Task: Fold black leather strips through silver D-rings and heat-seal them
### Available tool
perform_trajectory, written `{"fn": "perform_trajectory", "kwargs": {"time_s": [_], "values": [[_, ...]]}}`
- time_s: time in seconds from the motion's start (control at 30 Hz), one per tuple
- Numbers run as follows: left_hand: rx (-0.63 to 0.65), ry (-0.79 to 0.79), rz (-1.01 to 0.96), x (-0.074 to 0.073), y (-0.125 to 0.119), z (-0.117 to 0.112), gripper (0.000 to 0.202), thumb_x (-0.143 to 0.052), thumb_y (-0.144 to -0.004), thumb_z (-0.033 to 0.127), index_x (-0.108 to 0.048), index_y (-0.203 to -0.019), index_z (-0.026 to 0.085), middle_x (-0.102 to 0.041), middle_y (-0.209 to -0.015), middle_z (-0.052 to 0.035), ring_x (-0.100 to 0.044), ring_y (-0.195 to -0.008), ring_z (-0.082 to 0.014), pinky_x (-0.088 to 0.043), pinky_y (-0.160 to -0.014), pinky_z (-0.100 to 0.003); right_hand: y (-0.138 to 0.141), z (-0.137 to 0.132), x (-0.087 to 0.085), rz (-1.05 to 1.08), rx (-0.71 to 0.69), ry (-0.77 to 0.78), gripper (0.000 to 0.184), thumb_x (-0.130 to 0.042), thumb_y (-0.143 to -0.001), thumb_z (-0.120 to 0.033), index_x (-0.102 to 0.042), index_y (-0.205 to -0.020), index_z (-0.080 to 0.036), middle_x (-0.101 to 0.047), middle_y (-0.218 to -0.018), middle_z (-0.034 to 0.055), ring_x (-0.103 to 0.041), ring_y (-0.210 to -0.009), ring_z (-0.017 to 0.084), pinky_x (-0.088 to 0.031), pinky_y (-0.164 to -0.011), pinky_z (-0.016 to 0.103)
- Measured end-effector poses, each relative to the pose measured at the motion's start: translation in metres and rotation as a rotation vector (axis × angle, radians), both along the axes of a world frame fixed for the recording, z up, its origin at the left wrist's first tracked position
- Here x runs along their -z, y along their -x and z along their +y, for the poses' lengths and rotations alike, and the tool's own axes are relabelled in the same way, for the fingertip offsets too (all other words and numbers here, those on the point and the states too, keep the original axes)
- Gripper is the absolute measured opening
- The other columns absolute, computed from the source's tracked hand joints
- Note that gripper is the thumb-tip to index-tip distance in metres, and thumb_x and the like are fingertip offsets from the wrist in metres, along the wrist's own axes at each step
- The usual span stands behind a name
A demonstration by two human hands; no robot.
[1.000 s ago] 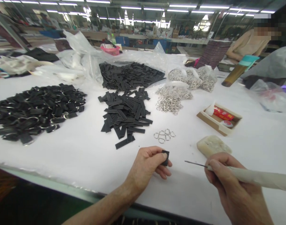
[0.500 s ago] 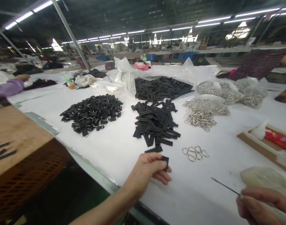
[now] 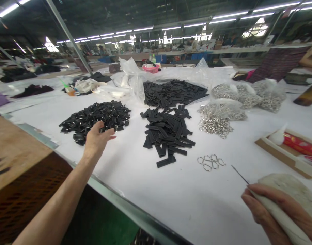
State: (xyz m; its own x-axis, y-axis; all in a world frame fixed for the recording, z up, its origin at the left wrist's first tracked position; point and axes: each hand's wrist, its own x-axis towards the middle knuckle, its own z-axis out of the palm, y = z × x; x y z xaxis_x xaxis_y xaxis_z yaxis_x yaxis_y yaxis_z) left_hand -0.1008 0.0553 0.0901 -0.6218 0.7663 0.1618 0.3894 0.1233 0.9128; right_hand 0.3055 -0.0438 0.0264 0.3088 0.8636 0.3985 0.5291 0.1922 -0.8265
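Note:
My left hand reaches out to the left with its fingers spread, empty, at the near edge of a heap of black folded strips with metal rings. My right hand stays low at the right, closed round a white-handled tool with a thin dark blade that points up and left. A pile of flat black strips lies in the middle of the white table. A few loose metal D-rings lie between that pile and the blade.
A larger spread of black strips on clear plastic lies further back. Heaps and bags of metal rings are at the right. A shallow wooden tray with a red item sits far right. A brown crate stands left of the table's edge.
My left hand has let go of the small black piece and swung left to the ringed-strip heap, opening its fingers. The view has turned left. My right hand keeps the tool.

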Motion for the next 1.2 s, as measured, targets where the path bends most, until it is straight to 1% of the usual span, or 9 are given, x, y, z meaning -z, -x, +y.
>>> {"fn": "perform_trajectory", "kwargs": {"time_s": [0.1,0.2,0.3,0.47,0.73,0.83,0.93,1.13,1.2], "values": [[0.059,0.017,0.282,0.007,-0.018,-0.006,0.048,-0.069,-0.069,0.021,-0.056,-0.115,0.016,-0.055,-0.12,-0.0089,-0.061,-0.07,-0.0153,-0.048,-0.06,-0.024,0.009,-0.002,-0.004,-0.037,-0.003,-0.01,0.022,-0.073,-0.063,-0.042,-0.067,-0.077,-0.026,-0.06,-0.058,0.0002,-0.051,-0.048,0.018,-0.042,-0.045,0.03],[0.503,0.104,0.512,0.024,-0.062,-0.023,0.017,-0.054,-0.083,0.024,-0.066,-0.093,0.017,-0.068,-0.091,-0.0056,-0.063,-0.075,-0.0187,-0.05,-0.069,-0.028,0.034,-0.008,-0.013,-0.083,0.039,0.092,0.019,-0.06,-0.077,-0.042,-0.064,-0.083,-0.025,-0.058,-0.056,-0.0017,-0.053,-0.047,0.016,-0.044,-0.044,0.026],[0.818,0.137,0.77,0.037,-0.105,-0.031,0.017,-0.051,-0.084,0.017,-0.064,-0.093,0.019,-0.068,-0.094,-0.0047,-0.062,-0.087,-0.0205,-0.049,-0.076,-0.031,0.049,-0.008,-0.018,-0.116,-0.004,0.149,0.016,-0.052,-0.085,-0.035,-0.06,-0.091,-0.023,-0.059,-0.055,-0.0033,-0.053,-0.043,0.013,-0.043,-0.042,0.022],[0.876,0.334,1.159,0.037,-0.134,-0.027,0.018,-0.045,-0.087,0.014,-0.063,-0.089,0.015,-0.062,-0.091,-0.0082,-0.058,-0.087,-0.0241,-0.049,-0.066,-0.033,0.039,0.001,-0.019,-0.268,-0.18,0.104,0.01,-0.048,-0.087,-0.028,-0.055,-0.085,-0.022,-0.054,-0.06,-0.0036,-0.053,-0.052,0.013,-0.04,-0.047,0.02],[0.946,0.241,1.464,0.044,-0.139,-0.041,0.036,-0.039,-0.071,-0.008,-0.061,-0.096,0.007,-0.062,-0.09,-0.0138,-0.057,-0.081,-0.0277,-0.049,-0.064,-0.037,0.044,0.033,-0.021,-0.956,-0.35,0.019,0.012,-0.053,-0.082,-0.009,-0.052,-0.075,-0.019,-0.056,-0.069,0.0013,-0.052,-0.065,0.018,-0.037,-0.059,0.028],[0.898,0.286,1.351,0.041,-0.135,-0.037,0.035,-0.036,-0.075,-0.006,-0.062,-0.093,0.01,-0.063,-0.09,-0.0129,-0.058,-0.083,-0.0278,-0.048,-0.062,-0.036,0.053,0.046,-0.006,-1.155,-0.373,-0.063,0.016,-0.053,-0.078,-0.002,-0.056,-0.076,-0.018,-0.059,-0.075,0.0061,-0.053,-0.072,0.023,-0.038,-0.063,0.031],[0.846,0.339,1.033,0.033,-0.128,-0.03,0.03,-0.037,-0.081,0.003,-0.063,-0.09,0.014,-0.065,-0.088,-0.0098,-0.06,-0.084,-0.0261,-0.048,-0.066,-0.036,0.057,0.053,0.006,-1.173,-0.411,-0.096,0.022,-0.048,-0.077,0.003,-0.058,-0.078,-0.016,-0.06,-0.078,0.0094,-0.053,-0.072,0.024,-0.037,-0.064,0.032],[0.927,0.524,-0.312,0.03,-0.13,-0.033,0.009,-0.051,-0.077,0.022,-0.058,-0.077,0.016,-0.065,-0.067,-0.0032,-0.061,-0.059,-0.0164,-0.049,-0.051,-0.025,0.05,0.049,0.001,-1.09,-0.445,-0.104,0.022,-0.042,-0.079,0.0,-0.057,-0.076,-0.016,-0.056,-0.068,0.0056,-0.053,-0.061,0.021,-0.038,-0.054,0.028],[0.938,0.565,-0.598,0.036,-0.135,-0.037,0.009,-0.057,-0.073,0.023,-0.055,-0.077,0.015,-0.067,-0.069,-0.0046,-0.064,-0.06,-0.0172,-0.049,-0.047,-0.023,0.046,0.043,-0.005,-0.973,-0.438,-0.061,0.021,-0.04,-0.082,-0.004,-0.056,-0.08,-0.017,-0.056,-0.067,0.0023,-0.052,-0.058,0.017,-0.038,-0.051,0.024]]}}
